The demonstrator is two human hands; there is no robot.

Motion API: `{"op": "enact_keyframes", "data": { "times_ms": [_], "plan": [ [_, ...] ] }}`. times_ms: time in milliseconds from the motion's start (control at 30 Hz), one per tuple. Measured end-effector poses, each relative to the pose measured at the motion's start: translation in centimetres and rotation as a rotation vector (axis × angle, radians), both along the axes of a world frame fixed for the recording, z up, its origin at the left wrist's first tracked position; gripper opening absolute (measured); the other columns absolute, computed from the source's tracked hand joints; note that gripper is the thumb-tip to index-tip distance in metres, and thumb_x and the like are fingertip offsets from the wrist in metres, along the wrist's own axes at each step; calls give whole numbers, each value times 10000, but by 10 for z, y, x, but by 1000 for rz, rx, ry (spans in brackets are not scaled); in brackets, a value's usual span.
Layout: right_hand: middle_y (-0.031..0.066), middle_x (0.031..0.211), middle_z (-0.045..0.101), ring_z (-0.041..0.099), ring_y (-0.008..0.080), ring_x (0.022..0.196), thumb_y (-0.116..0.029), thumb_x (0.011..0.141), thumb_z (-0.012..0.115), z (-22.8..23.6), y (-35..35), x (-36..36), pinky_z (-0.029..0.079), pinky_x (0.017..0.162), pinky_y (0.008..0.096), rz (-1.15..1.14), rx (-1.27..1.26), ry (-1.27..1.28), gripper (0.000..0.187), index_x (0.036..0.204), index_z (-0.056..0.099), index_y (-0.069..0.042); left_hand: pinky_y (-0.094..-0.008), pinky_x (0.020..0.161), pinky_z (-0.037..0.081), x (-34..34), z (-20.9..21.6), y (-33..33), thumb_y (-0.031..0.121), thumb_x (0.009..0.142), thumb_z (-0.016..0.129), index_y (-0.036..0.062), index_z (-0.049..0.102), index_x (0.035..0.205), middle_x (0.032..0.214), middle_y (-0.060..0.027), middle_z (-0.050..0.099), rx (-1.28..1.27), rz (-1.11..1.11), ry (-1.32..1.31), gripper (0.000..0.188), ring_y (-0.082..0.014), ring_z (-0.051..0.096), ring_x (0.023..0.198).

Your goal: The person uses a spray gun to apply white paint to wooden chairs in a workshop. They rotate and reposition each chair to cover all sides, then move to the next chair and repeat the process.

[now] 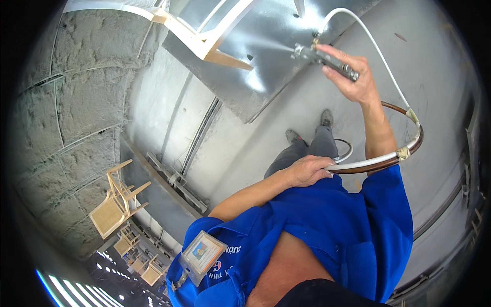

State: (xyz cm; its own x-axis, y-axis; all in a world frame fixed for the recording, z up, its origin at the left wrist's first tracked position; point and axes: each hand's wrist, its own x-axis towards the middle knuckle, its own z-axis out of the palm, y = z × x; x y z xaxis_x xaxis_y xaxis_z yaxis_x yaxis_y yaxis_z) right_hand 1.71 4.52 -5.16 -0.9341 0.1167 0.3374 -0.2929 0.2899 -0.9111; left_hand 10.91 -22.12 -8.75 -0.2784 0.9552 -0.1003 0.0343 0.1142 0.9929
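My right hand (pixel 353 75) grips a metal spray gun (pixel 327 60), and a pale mist leaves its nozzle toward the left. That mist points at a light wooden chair (pixel 207 43), seen only in part at the top of the view. A white hose (pixel 376 43) arches from the gun and runs down past my right forearm. My left hand (pixel 309 170) is closed around the paired white and brown hoses (pixel 365 165) in front of my waist. Tape (pixel 403 153) binds the two hoses together.
Under the chair lies a shiny grey metal sheet (pixel 245 102). A wooden chair with a woven seat (pixel 108 212) stands at the left, with more chairs (pixel 152 273) beyond. A coated, rough wall (pixel 87 97) and a floor rail (pixel 199 130) run along the left.
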Motion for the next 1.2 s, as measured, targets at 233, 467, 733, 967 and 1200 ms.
{"op": "enact_keyframes", "data": {
  "times_ms": [233, 467, 733, 967, 1200],
  "plan": [
    [4, 793, 680, 623, 72, 640, -146, 964, 714, -80, -62, 0, 412, 451, 246, -205, -612, -613, 432, 1384, 648, -67, -394, 816, 569, 15, 17, -27, 163, 1024, 651, -2, 642, 1146, 990, -163, 732, -181, 5, -64, 206, -323, 729, 905],
    [41, 802, 686, 654, 130, 643, -174, 980, 705, -229, -118, -47, 431, 440, 275, -447, -665, -905, 333, 1283, 657, -44, -377, 958, 516, 25, 9, -60, 72, 996, 637, 65, 492, 1292, 1089, -73, 669, -143, 158, -452, 330, -215, 665, 1045],
    [46, 819, 687, 658, 115, 661, -205, 986, 694, -188, -127, -4, 436, 441, 256, -528, -651, -601, 239, 1162, 653, -50, -360, 1002, 499, 10, 2, -167, 82, 1006, 599, 55, 559, 1289, 1129, -75, 676, -194, 57, -400, 287, -195, 654, 1090],
    [31, 810, 670, 626, 89, 667, -217, 980, 678, -107, -181, 13, 414, 463, 234, -458, -161, -702, 321, 1262, 674, -62, -348, 943, 516, 0, -26, -307, 113, 1002, 626, 41, 642, 1271, 1086, -96, 724, -47, -97, -357, 279, -229, 679, 1013],
    [241, 1112, 732, 713, 424, 987, -139, 939, 681, -129, -418, 8, 568, 901, 505, -163, 794, -714, 538, 1452, 602, -281, -279, 902, 514, -7, -22, -426, 70, 1017, 623, 46, 613, 1360, 1046, -4, 680, 186, 102, -457, 344, -111, 642, 961]
  ]
}}
